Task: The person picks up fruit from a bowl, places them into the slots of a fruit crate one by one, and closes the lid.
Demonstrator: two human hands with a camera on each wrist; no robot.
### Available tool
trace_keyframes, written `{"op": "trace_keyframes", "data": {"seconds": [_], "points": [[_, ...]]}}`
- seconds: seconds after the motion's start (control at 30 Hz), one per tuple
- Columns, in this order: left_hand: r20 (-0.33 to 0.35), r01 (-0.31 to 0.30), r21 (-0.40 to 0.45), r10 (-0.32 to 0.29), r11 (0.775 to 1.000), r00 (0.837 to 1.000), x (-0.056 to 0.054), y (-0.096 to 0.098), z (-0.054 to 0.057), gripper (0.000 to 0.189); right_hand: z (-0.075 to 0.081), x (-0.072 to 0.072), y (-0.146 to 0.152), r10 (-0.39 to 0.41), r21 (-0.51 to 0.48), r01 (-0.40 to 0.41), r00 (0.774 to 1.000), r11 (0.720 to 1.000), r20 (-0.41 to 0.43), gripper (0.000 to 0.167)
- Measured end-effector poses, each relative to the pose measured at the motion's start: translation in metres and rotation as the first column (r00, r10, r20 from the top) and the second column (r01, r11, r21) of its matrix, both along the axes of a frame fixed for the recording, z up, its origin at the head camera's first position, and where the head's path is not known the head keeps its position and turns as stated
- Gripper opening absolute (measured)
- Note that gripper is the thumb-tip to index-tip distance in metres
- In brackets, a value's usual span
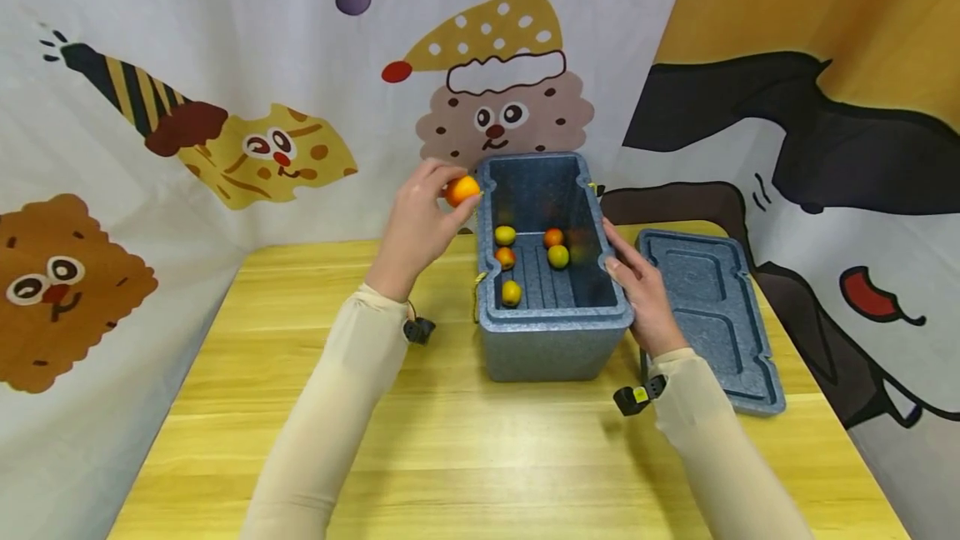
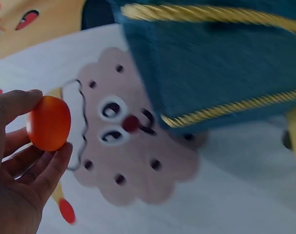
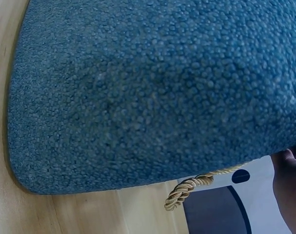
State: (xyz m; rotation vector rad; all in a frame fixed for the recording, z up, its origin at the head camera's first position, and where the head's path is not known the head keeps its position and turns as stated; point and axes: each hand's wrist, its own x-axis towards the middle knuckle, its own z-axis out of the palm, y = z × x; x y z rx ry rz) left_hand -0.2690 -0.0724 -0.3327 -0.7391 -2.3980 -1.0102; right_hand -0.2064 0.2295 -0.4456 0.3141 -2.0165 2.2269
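Bench of smooth wood grain carries a pebbly, foam-like box, gripped at its side by the fingers of the right hand. Farther off, the left hand pinches a glossy, rounded orange fruit just left of the box; loosened early, it could drop outside.

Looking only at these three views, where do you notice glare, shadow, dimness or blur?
Head view: the tabletop carries a pale sheen and soft shadows; left wrist: a dim picture, with the box and printed cloth slightly blurred; right wrist: the box's pebbled grain shows clearly, the right hand dark at the edge.
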Motion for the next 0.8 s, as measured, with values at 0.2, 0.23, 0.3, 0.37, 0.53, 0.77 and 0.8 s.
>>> {"op": "trace_keyframes", "data": {"seconds": [0.2,0.23,0.3,0.37,0.53,0.77,0.8], "points": [[0.029,0.047,-0.005,-0.047,0.999,0.998,-0.011,0.028,0.025,0.035,-0.002,0.0,-0.001,-0.004,-0.001,0.004,1.0,1.0,-0.019,0.049],[0.033,0.05,-0.009,-0.05,0.999,0.998,-0.013,0.032,0.029,0.035,-0.002,0.0,-0.001,-0.005,-0.001,0.005,1.0,1.0,-0.019,0.049],[0.041,0.057,-0.021,-0.056,0.998,0.998,-0.018,0.04,0.034,0.035,-0.001,0.0,-0.001,-0.006,-0.001,0.006,1.0,1.0,-0.021,0.049],[0.058,0.051,-0.047,-0.048,0.998,0.997,-0.023,0.047,0.038,0.035,-0.001,0.0,-0.001,-0.009,-0.001,0.009,1.0,1.0,-0.019,0.049],[0.098,0.026,-0.136,-0.013,0.99,0.995,-0.034,0.063,0.048,0.037,-0.001,0.0,-0.002,-0.008,-0.007,0.008,1.0,1.0,-0.002,0.05],[0.182,0.02,-0.226,0.022,0.974,0.983,-0.048,0.081,0.05,0.04,-0.001,0.001,0.0,-0.008,-0.002,0.008,1.0,1.0,0.01,0.05],[0.194,0.026,-0.229,0.019,0.973,0.981,-0.051,0.083,0.05,0.04,-0.001,0.0,0.0,-0.009,-0.004,0.009,1.0,1.0,0.006,0.051]]}}
